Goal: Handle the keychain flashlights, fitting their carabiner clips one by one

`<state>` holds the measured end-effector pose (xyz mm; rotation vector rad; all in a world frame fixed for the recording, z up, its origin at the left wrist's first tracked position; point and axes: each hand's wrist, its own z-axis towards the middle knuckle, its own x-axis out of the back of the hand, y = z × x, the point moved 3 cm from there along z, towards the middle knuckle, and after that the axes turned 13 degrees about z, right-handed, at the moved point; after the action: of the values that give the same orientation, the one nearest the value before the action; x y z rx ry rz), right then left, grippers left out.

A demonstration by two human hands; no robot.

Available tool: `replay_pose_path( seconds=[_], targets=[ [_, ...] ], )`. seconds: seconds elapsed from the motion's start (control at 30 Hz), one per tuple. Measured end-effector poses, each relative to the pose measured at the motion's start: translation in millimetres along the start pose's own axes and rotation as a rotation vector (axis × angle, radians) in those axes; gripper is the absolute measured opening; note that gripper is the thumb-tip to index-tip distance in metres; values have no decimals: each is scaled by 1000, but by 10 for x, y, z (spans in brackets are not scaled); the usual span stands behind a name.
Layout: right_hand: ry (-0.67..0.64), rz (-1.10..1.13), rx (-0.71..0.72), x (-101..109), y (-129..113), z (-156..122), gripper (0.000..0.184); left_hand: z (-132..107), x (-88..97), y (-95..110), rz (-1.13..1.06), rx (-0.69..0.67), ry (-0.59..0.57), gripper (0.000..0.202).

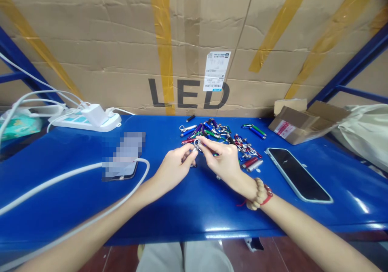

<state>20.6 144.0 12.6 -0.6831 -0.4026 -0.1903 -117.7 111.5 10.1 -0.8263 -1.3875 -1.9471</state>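
My left hand (174, 167) and my right hand (223, 161) meet above the blue tabletop (182, 211), both closed in a pinch. Between their fingertips is a small silver carabiner clip (197, 144). My right fingers grip its upper end. My left thumb and fingers press at its lower end, where a further small part may be hidden. Just beyond my hands lies a pile of coloured mini flashlight tubes (212, 130) and metal bits. Near my right wrist rest a red tube (249, 162) and a silver tube (254, 166).
A dark-screened phone (300, 175) lies at right, beside an open small carton (298, 122). On the left are a cabled phone (124, 159) and a white power strip (72, 120). A large cardboard box (121, 53) marked LED backs the table.
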Motion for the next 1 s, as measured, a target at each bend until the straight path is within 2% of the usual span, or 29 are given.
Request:
replay_pose_path(
  seconds=[0.07, 0.17, 0.23, 0.33, 0.4, 0.47, 0.57, 0.63, 0.67, 0.73, 0.83, 0.93, 1.0],
  targets=[
    [0, -16, 49, -2, 5, -7, 28, -8, -20, 0, -58, 47, -90, 25],
    [-17, -44, 70, 2, 16, -7, 29, -3, -4, -5, -185, 116, -99, 26],
    [-34, -54, 72, 9, 22, -6, 30, 12, 9, 3, -333, 152, -147, 29],
    [-25, -65, 112, 25, 7, -9, 30, 28, 23, 24, -532, 219, -290, 32],
    [12, -68, 132, 36, -14, -12, 30, 26, 21, 30, -586, 248, -377, 33],
    [53, -51, 112, 43, -34, -11, 28, 26, 22, 18, -511, 214, -358, 33],
    [73, -13, 17, 29, -46, -6, 25, 21, 54, -12, -124, 93, -118, 28],
    [80, 15, -15, 14, -53, -4, 25, 2, 55, -13, 85, 62, -43, 25],
    [91, 27, -10, 9, -60, -4, 25, -8, 49, -8, 124, 61, -41, 25],
    [119, 40, 25, 3, -80, -6, 25, -24, 30, 15, 64, 71, -86, 27],
    [146, 48, 55, -1, -109, -18, 26, -40, -22, 61, -156, 90, -201, 30],
    [133, 83, 22, -9, -119, -35, 27, -55, -95, 96, -322, 59, -300, 28],
    [123, 113, -13, -16, -110, -42, 27, -64, -134, 101, -367, 36, -318, 28]
  ],
)
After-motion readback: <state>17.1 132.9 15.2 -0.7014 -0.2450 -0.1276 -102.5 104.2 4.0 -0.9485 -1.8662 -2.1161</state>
